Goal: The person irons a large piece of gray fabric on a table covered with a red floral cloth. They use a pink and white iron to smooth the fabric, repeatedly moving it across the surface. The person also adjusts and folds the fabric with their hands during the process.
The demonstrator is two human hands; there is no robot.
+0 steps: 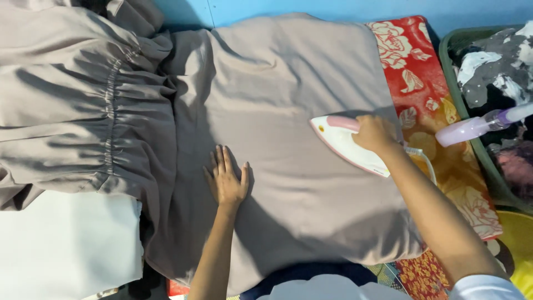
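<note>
A large taupe garment (277, 100) lies spread flat, with a gathered, ruffled part at the left. My left hand (226, 178) rests flat on the cloth, fingers together and pointing away from me. My right hand (375, 133) grips the pink handle of a white clothes iron (347, 147), which sits on the garment's right side with its tip pointing left. A cord (427, 161) trails from the iron's back end.
A red and orange floral blanket (427, 100) lies under the garment at the right. A green basket (461, 100) of clothes stands at the far right, with a lilac spray bottle (472, 129) on it. White folded cloth (66, 244) lies at the lower left. A yellow tub (519, 244) sits lower right.
</note>
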